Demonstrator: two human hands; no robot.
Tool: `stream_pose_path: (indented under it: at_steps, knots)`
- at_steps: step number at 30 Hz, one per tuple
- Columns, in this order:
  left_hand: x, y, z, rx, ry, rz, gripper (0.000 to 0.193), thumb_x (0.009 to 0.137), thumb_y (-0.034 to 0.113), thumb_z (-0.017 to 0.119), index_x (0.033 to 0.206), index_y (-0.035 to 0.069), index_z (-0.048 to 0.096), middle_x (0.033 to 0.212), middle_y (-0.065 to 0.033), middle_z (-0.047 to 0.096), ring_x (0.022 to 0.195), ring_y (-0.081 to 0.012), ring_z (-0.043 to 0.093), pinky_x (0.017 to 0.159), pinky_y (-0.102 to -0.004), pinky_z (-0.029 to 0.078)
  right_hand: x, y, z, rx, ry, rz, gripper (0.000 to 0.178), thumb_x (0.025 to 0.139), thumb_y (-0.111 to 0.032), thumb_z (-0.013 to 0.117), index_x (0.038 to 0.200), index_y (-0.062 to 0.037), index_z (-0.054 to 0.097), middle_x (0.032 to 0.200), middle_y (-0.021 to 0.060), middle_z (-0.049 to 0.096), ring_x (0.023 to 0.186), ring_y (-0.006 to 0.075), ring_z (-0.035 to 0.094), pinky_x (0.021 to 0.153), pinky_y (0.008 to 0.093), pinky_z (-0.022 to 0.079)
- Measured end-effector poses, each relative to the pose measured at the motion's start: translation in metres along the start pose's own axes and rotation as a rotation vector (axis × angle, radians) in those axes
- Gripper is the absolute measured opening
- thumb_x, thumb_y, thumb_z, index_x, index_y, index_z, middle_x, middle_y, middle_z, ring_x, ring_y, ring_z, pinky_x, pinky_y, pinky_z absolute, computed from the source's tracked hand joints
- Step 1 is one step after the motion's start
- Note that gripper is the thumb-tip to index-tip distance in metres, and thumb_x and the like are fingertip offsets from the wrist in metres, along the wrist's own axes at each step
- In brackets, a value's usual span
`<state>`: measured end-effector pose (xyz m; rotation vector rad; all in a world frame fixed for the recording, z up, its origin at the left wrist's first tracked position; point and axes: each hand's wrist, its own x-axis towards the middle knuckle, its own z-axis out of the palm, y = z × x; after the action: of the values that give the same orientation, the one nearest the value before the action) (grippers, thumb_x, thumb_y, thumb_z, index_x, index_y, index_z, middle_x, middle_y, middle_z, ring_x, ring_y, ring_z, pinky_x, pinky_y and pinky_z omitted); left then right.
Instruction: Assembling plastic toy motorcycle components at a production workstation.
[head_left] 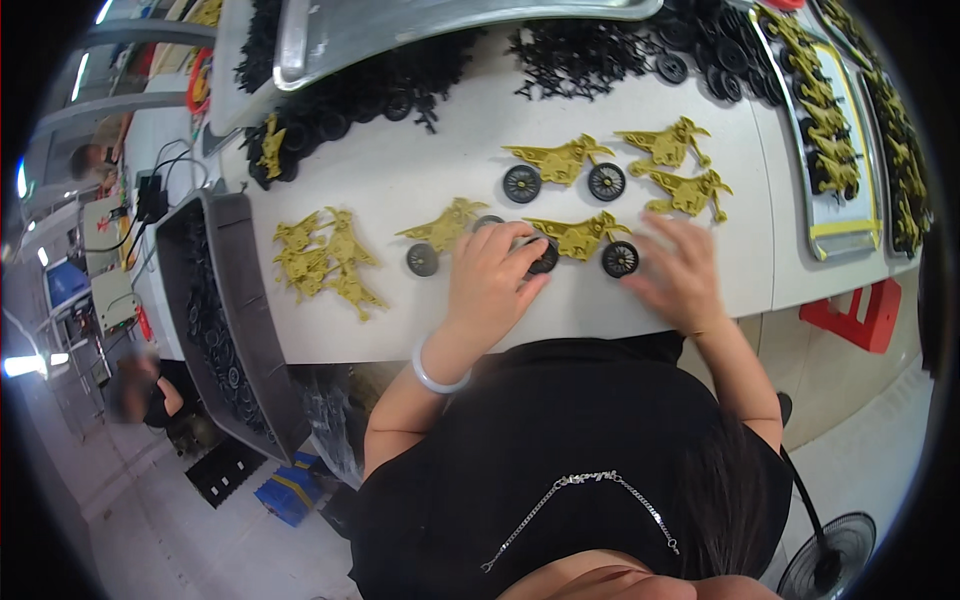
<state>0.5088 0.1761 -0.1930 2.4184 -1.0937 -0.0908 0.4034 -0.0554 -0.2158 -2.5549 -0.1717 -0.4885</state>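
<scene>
The left hand [492, 272] pinched the rear black spoked wheel [545, 257] of an olive-yellow plastic toy motorcycle [580, 238] lying lengthwise left-to-right on the white worktable [420, 170]; the right hand [678, 270], fingers spread and holding nothing, rested beside its front wheel [620, 259].

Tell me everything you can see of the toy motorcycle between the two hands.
The toy motorcycle lies flat on its side on the white table. Its olive-yellow body looks like moulded plastic, with two black spoked wheels. The left hand covers its rear wheel; the blurred right hand is at the front wheel.
</scene>
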Motion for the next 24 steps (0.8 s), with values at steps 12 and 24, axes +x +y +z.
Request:
stream_pose_path:
  at_steps: [12, 24]
  knots:
    - [0.037, -0.195, -0.07, 0.479, 0.504, -0.331, 0.038, 0.075, 0.017, 0.071, 0.111, 0.011, 0.064, 0.102, -0.013, 0.057, 0.095, -0.0311, 0.056, 0.08, -0.0411, 0.045, 0.05, 0.193, -0.035, -0.475, 0.129, 0.236, 0.035, 0.083, -0.018, 0.065, 0.114, -0.005, 0.057, 0.134, 0.0083, 0.05, 0.117, 0.0295, 0.05, 0.098, 0.0379, 0.041]
    - [0.036, -0.24, -0.083, 0.574, 0.482, -0.305, 0.022, 0.072, 0.007, 0.069, 0.094, 0.008, 0.068, 0.105, -0.0116, 0.06, 0.098, -0.0317, 0.058, 0.082, -0.0384, 0.047, 0.007, 0.111, -0.074, 0.143, 0.138, 0.53, 0.042, 0.069, -0.001, 0.074, 0.109, -0.0052, 0.061, 0.104, 0.0056, 0.064, 0.09, 0.0172, 0.059, 0.08, 0.028, 0.046]
